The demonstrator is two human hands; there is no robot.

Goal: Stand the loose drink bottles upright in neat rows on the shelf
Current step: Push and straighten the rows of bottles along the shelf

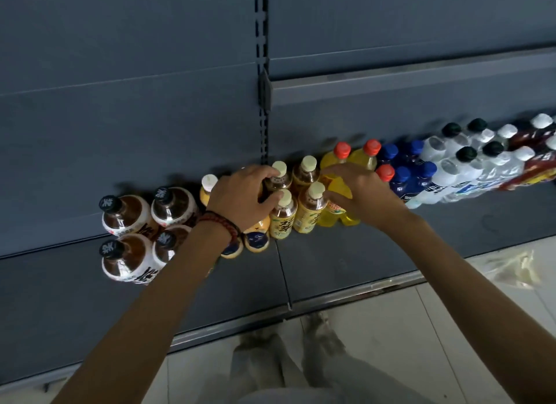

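Drink bottles stand in two-deep rows along the back of the dark grey shelf [331, 262]. My left hand [240, 196], with a beaded bracelet on the wrist, wraps around the back-left of the cream-capped tea bottles [310, 205], fingers over the top and thumb against the front one. My right hand [364, 193] closes on a yellow drink bottle [338, 190] just right of the tea bottles; its cap is hidden under my fingers. Two more yellow bottles with orange-red caps [343, 151] stand behind it.
Large black-capped brown tea bottles [126, 214] stand at the left, then orange juice bottles [209, 184]. Blue-capped bottles [401, 178], clear water bottles [451, 170] and red-labelled bottles [538, 163] run off right. A higher shelf [421, 81] juts out above. Crumpled plastic [517, 268] lies on the tiled floor.
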